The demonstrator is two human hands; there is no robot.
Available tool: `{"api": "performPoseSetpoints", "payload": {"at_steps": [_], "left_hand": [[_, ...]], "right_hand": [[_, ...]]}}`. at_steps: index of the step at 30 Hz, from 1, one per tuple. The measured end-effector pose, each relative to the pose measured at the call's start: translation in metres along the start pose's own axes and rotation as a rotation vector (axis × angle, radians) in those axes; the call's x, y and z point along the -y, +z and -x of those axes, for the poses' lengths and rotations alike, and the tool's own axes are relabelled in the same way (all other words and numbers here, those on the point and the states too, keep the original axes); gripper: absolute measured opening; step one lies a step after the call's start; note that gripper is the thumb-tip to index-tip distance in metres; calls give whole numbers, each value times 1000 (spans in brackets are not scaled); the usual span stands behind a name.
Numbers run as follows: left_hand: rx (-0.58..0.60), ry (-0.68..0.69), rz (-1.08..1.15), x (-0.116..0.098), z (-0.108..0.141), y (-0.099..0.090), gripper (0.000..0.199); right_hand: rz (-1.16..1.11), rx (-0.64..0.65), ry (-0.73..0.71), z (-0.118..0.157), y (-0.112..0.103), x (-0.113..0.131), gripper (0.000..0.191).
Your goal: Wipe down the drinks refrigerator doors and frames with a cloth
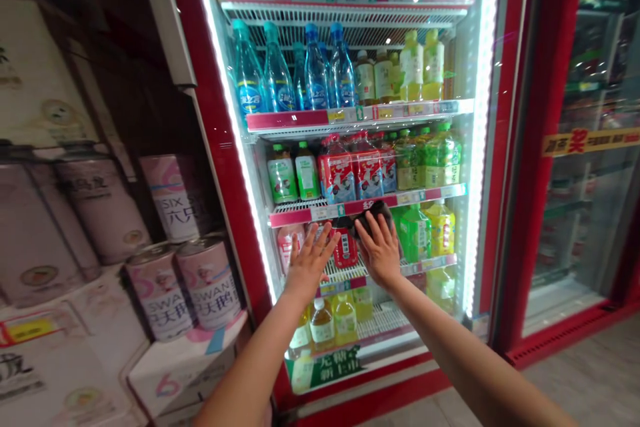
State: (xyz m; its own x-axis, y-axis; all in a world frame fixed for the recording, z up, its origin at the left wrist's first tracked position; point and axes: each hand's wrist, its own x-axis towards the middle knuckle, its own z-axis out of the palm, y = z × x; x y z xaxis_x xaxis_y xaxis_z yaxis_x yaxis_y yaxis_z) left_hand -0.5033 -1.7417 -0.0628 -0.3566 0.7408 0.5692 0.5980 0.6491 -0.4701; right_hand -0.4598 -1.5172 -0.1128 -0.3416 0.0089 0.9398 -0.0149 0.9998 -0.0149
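Observation:
My left hand (309,268) is stretched out with its fingers spread, in front of the lower shelves of a lit drinks fridge (220,147). Nothing shows in it. My right hand (380,250) lies with its fingers over a crumpled dark cloth (384,210), which covers part of a shelf's price strip. Between the hands a red drink pack (345,250) stands on the shelf behind. Pink bottles (289,240) are near my left fingers and green bottles (415,230) are right of my right hand. Whether either hand touches a glass pane I cannot tell.
Blue bottles (317,73) and red packs (337,170) fill higher shelves. On the left, pink cans (210,287) stand on stacked boxes (170,380). Another red-framed fridge (545,213) stands at the right, beside the tiled floor (600,367).

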Motion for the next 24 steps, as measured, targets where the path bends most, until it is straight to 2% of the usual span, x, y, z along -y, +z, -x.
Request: {"api": "performPoseSetpoints", "payload": {"at_steps": [2,5,7,9,11,13,15,16,18,20,22,24], "left_hand": [[14,2,25,3,6,-4,120],[18,-10,38,15,24,-9,120],[13,-29,26,27,40,-11,118],[5,-67,10,40,55,-12,115],[3,-111,3,50,66,-11,112],[9,-141,6,57,72,-9,111],[14,-155,10,60,73,-6,109],[15,-159,11,60,73,-5,108],[16,-161,14,60,72,-4,108],[20,-150,22,61,72,-5,109],[26,-139,29,63,75,-6,111],[29,-146,32,65,81,-8,112]], "right_hand": [[-11,122,-184,22,-5,0,63],[-25,252,-395,46,-19,-25,64],[-15,240,-370,42,-24,-38,64],[-2,157,-230,21,-21,-30,65],[0,58,-84,-2,-11,-2,66],[-5,-2,-31,-16,1,34,68],[-13,8,-101,-14,9,59,67],[-20,37,-172,-7,10,63,66],[-49,127,-354,10,6,55,65],[-79,211,-492,23,-3,33,66],[-79,232,-472,23,-11,15,68],[-59,167,-318,8,-13,14,70]]}}
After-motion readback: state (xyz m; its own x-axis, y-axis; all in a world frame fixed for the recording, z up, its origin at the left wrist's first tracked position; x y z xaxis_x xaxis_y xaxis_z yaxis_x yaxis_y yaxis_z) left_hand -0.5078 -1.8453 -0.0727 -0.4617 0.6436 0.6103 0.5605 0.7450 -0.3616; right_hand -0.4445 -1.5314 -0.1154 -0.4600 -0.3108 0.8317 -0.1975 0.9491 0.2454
